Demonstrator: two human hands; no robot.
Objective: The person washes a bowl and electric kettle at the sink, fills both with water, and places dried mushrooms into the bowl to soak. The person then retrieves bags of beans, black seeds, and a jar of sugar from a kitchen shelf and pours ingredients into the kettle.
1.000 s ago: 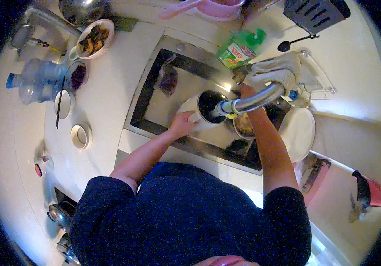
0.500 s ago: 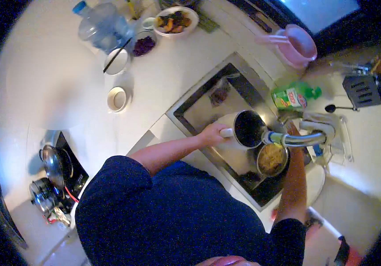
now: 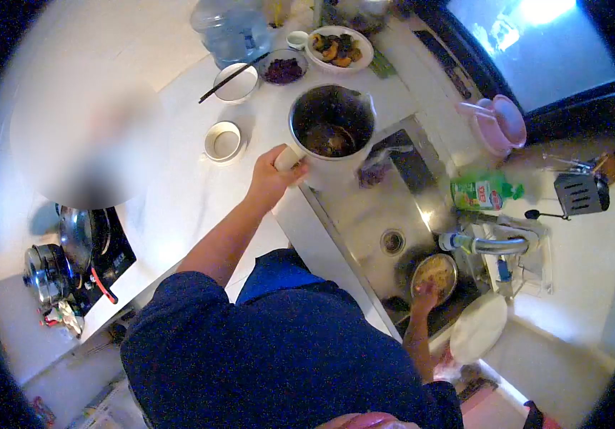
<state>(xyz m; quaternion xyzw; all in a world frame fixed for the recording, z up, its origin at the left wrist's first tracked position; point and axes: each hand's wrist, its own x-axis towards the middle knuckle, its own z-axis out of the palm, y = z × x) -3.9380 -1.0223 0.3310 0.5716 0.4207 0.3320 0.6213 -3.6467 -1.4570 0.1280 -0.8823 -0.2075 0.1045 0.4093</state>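
My left hand (image 3: pixel 273 176) is closed round the pale handle of a large pitcher (image 3: pixel 332 123), which has a dark inside and is raised over the counter beside the sink's left edge. Something brownish shows at the pitcher's bottom. In the sink (image 3: pixel 364 227), my right hand (image 3: pixel 427 292) is at a round metal bowl (image 3: pixel 444 275) with pale brown contents; its fingers are blurred over the bowl's near side. The faucet (image 3: pixel 489 245) reaches over the sink above the bowl. A plastic bag with dark contents (image 3: pixel 373 171) lies at the sink's upper left.
Behind the pitcher are a plate of food (image 3: pixel 339 50), a bowl of purple food (image 3: pixel 284 69), a white bowl with chopsticks (image 3: pixel 236 84) and a cup (image 3: pixel 222 141). A green bottle (image 3: pixel 480 192) and pink basins (image 3: pixel 497 127) stand beyond the sink. Pots (image 3: pixel 82 239) are at left.
The pitcher in my left hand has moved from under the faucet, left and away to the counter side. My right hand has come down from near the faucet to the metal bowl. The view has turned.
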